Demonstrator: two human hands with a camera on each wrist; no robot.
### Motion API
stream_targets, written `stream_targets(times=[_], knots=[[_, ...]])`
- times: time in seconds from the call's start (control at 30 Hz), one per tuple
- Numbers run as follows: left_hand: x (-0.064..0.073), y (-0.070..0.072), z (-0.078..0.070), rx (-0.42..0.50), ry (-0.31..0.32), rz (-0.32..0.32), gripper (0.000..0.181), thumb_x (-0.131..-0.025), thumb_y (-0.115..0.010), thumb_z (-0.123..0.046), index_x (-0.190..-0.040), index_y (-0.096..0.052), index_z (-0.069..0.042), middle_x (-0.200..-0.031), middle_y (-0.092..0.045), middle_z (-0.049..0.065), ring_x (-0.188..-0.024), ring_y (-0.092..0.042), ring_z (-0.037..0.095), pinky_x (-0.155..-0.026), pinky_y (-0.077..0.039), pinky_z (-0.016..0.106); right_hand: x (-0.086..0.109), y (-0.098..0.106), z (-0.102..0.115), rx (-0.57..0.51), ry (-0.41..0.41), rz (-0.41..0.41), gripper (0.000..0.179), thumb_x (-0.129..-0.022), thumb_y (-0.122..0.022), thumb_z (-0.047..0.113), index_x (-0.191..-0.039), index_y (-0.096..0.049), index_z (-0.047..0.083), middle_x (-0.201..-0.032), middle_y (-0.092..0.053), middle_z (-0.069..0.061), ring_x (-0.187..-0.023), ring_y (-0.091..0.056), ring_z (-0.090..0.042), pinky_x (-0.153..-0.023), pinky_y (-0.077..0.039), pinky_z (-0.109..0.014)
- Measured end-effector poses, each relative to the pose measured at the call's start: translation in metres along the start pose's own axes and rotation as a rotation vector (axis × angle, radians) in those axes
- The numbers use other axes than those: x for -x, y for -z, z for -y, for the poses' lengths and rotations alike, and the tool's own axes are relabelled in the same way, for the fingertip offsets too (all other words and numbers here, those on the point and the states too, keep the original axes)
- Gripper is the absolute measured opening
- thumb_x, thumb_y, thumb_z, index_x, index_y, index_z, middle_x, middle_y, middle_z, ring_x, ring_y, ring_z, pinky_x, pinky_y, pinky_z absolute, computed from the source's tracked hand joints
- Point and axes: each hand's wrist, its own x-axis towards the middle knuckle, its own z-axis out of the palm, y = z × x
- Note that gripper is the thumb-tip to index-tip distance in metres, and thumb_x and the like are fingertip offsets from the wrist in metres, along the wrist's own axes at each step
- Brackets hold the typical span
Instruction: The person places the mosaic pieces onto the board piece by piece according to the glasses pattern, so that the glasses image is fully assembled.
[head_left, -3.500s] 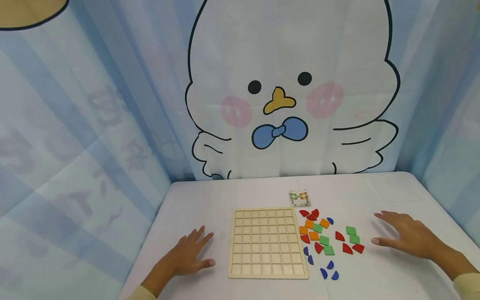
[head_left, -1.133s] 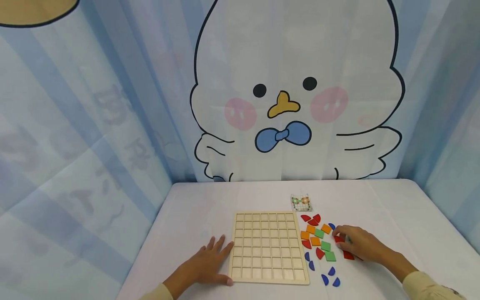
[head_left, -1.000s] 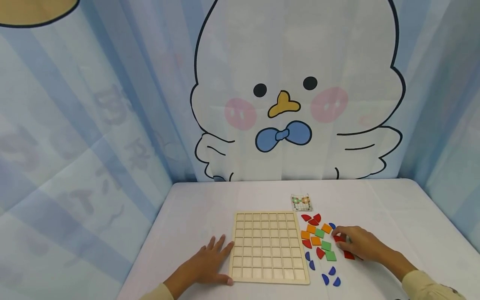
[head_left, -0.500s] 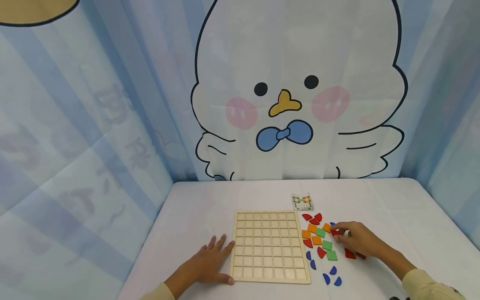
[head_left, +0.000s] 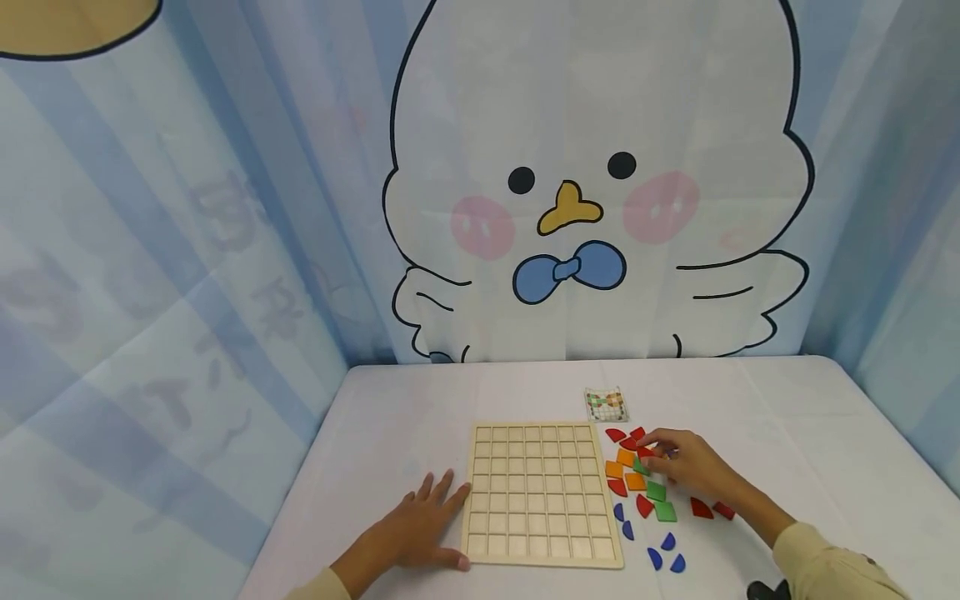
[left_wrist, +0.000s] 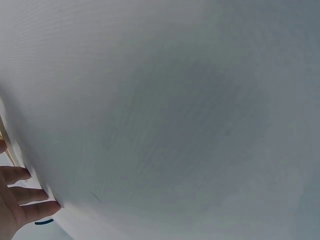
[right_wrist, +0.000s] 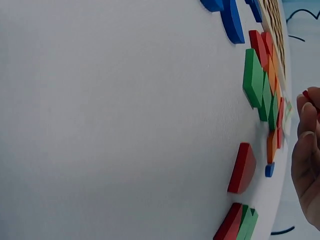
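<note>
My left hand (head_left: 416, 527) lies with spread fingers beside the pale wooden grid board (head_left: 534, 483), its fingertips and thumb at the board's left edge. Between thumb and fingers my right hand (head_left: 686, 458) pinches a red quarter-circle tile (head_left: 646, 452); a sliver of this red tile (right_wrist: 306, 94) shows in the right wrist view. The held tile is over the group of loose tiles right of the board: orange squares (head_left: 635, 482), green squares (head_left: 656, 492) and more red quarter-circles (head_left: 617, 487). Part of that group is hidden under the right hand.
A small printed pattern card (head_left: 606, 405) lies behind the board's far right corner. Several blue half-circle tiles (head_left: 655, 559) lie near the board's front right corner. Two red tiles (head_left: 701, 508) sit under the right forearm. A black object (head_left: 768, 590) shows beside the right sleeve.
My left hand has come right to the board's edge. My right hand has moved left to the tiles, picked up a red quarter-circle tile and carried it toward the board.
</note>
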Motion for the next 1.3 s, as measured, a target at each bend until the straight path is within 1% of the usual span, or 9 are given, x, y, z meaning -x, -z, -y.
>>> stream_targets(times=[0.1, 0.3, 0.5, 0.63, 0.87, 1.0, 1.1, 1.2, 1.3], knots=[[0.0, 0.001, -0.001, -0.005, 0.001, -0.001, 0.106, -0.077, -0.057, -0.082, -0.159, -0.028, -0.022, -0.164, -0.025, 0.02, -0.146, -0.029, 0.052, -0.105, -0.041, 0.066, -0.004, -0.007, 0.004, -0.03, 0.021, 0.002, 0.032, -0.091, -0.074, 0.016, -0.12, -0.07, 0.004, -0.082, -0.06, -0.004, -0.063, -0.056, -0.017, -0.055, -0.052, -0.024], [0.001, 0.002, -0.002, -0.003, 0.0, -0.005, 0.106, -0.076, -0.058, -0.081, -0.159, -0.029, -0.021, -0.164, -0.026, 0.021, -0.146, -0.029, 0.052, -0.105, -0.042, 0.066, -0.014, -0.019, 0.013, -0.063, -0.004, 0.013, 0.033, -0.091, -0.074, 0.019, -0.121, -0.071, 0.004, -0.081, -0.058, -0.004, -0.064, -0.057, -0.017, -0.056, -0.053, -0.025], [0.0, 0.0, -0.001, 0.0, -0.002, -0.002, 0.107, -0.076, -0.058, -0.082, -0.16, -0.028, -0.022, -0.164, -0.025, 0.021, -0.146, -0.029, 0.053, -0.105, -0.041, 0.066, -0.021, -0.026, 0.018, -0.088, -0.012, 0.045, 0.035, -0.092, -0.072, 0.018, -0.123, -0.07, 0.002, -0.08, -0.06, -0.005, -0.059, -0.056, -0.017, -0.052, -0.047, -0.023], [0.0, 0.0, -0.002, 0.008, -0.001, -0.002, 0.107, -0.076, -0.059, -0.081, -0.16, -0.028, -0.022, -0.164, -0.025, 0.021, -0.146, -0.028, 0.053, -0.105, -0.04, 0.067, -0.028, -0.031, 0.02, -0.074, 0.008, 0.032, 0.032, -0.092, -0.072, 0.014, -0.121, -0.07, 0.002, -0.074, -0.058, -0.004, -0.057, -0.055, -0.017, -0.051, -0.046, -0.023], [-0.002, -0.001, -0.001, 0.0, 0.006, 0.0, 0.107, -0.076, -0.059, -0.081, -0.16, -0.027, -0.023, -0.165, -0.024, 0.02, -0.146, -0.028, 0.051, -0.106, -0.041, 0.066, -0.043, -0.04, 0.024, -0.052, -0.029, -0.011, 0.022, -0.091, -0.072, 0.013, -0.112, -0.072, 0.006, -0.075, -0.058, -0.004, -0.056, -0.055, -0.016, -0.053, -0.049, -0.024], [-0.003, -0.002, 0.001, -0.003, 0.005, -0.004, 0.106, -0.076, -0.058, -0.082, -0.16, -0.028, -0.023, -0.165, -0.024, 0.019, -0.147, -0.028, 0.051, -0.105, -0.041, 0.067, -0.048, -0.044, 0.025, -0.051, 0.023, -0.016, 0.021, -0.09, -0.072, 0.011, -0.11, -0.071, 0.004, -0.076, -0.061, -0.002, -0.053, -0.054, -0.014, -0.05, -0.049, -0.025], [-0.004, -0.003, 0.001, -0.009, 0.015, -0.001, 0.107, -0.076, -0.057, -0.083, -0.16, -0.028, -0.024, -0.165, -0.024, 0.019, -0.147, -0.028, 0.051, -0.106, -0.04, 0.066, -0.05, -0.047, 0.026, -0.053, 0.084, -0.007, 0.021, -0.09, -0.071, 0.01, -0.11, -0.071, 0.002, -0.076, -0.064, -0.001, -0.052, -0.055, -0.012, -0.05, -0.049, -0.025], [-0.004, -0.005, 0.002, -0.007, 0.021, 0.001, 0.107, -0.075, -0.057, -0.083, -0.16, -0.027, -0.025, -0.165, -0.024, 0.018, -0.147, -0.027, 0.05, -0.106, -0.04, 0.066, -0.05, -0.049, 0.029, -0.044, 0.096, -0.004, 0.02, -0.09, -0.072, 0.01, -0.109, -0.072, 0.002, -0.075, -0.065, -0.001, -0.053, -0.056, -0.013, -0.051, -0.049, -0.025], [-0.004, -0.005, 0.002, 0.006, 0.022, 0.002, 0.107, -0.075, -0.058, -0.083, -0.16, -0.028, -0.025, -0.166, -0.023, 0.018, -0.148, -0.026, 0.05, -0.107, -0.039, 0.067, -0.052, -0.052, 0.031, -0.002, 0.107, -0.011, 0.02, -0.09, -0.073, 0.01, -0.108, -0.074, 0.003, -0.078, -0.066, -0.002, -0.056, -0.058, -0.013, -0.052, -0.05, -0.026]])
